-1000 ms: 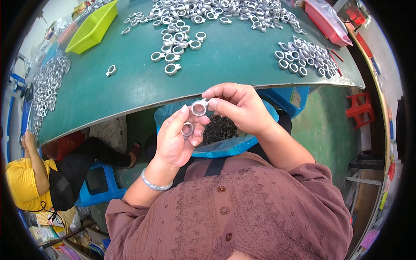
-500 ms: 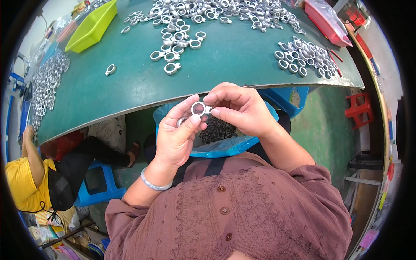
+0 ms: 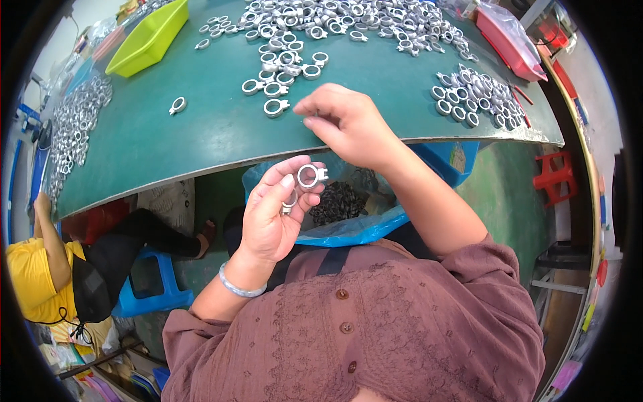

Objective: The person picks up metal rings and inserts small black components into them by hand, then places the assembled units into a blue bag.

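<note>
Over my lap, my left hand [image 3: 269, 218] is closed on two silvery metal ring clamps. One ring clamp [image 3: 308, 176] stands up at the fingertips, its small lug toward the right. Lower in the same fingers sits the second ring clamp [image 3: 289, 199], partly covered. My right hand [image 3: 358, 127] hovers over the table's near edge, thumb and fingers bent but apart, with nothing visible in them. Just left of its fingertips lies a ring clamp [image 3: 275, 108] on the green table [image 3: 214, 127]. Beneath my hands, a blue-lined container [image 3: 358, 234] holds many small dark parts [image 3: 335, 204].
Large heaps of ring clamps [image 3: 362, 17] cover the table's far side, with another pile [image 3: 475, 97] at right. A yellow-green tray [image 3: 149, 39] and a pink tray [image 3: 512, 50] stand farther back. At left, a person in a yellow top [image 3: 43, 278] sits by the table.
My right hand has left the clamp in my left hand and moved up and forward over the table. The left hand's second clamp shows more now.
</note>
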Tool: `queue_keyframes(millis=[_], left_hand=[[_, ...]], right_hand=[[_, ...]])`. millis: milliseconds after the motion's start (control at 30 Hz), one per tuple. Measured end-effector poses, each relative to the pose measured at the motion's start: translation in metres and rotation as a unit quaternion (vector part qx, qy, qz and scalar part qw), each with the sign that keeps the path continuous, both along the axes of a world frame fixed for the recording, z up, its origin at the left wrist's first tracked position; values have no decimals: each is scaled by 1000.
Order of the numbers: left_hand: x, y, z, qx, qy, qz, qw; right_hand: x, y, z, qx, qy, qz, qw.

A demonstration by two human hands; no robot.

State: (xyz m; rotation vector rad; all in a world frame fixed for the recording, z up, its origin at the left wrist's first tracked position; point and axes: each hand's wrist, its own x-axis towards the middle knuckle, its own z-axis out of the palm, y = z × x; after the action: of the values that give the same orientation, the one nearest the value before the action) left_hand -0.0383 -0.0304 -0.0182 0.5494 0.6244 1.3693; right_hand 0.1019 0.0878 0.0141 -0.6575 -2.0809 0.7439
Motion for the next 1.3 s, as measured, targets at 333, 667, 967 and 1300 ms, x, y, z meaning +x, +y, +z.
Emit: queue_keyframes(millis=[333, 667, 967, 1300], left_hand=[[-1, -4, 5, 11, -8, 13, 1000], [-6, -1, -6, -55, -69, -1, 996], [1, 6, 10, -44, 90, 17, 995], [10, 5, 7, -61, 37, -11, 997]], right_hand=[[-26, 16, 0, 138, -196, -59, 969], [-1, 1, 1, 68, -54, 40, 995], [22, -41, 15, 84, -42, 103, 990], [30, -51, -6, -111, 99, 90, 985]])
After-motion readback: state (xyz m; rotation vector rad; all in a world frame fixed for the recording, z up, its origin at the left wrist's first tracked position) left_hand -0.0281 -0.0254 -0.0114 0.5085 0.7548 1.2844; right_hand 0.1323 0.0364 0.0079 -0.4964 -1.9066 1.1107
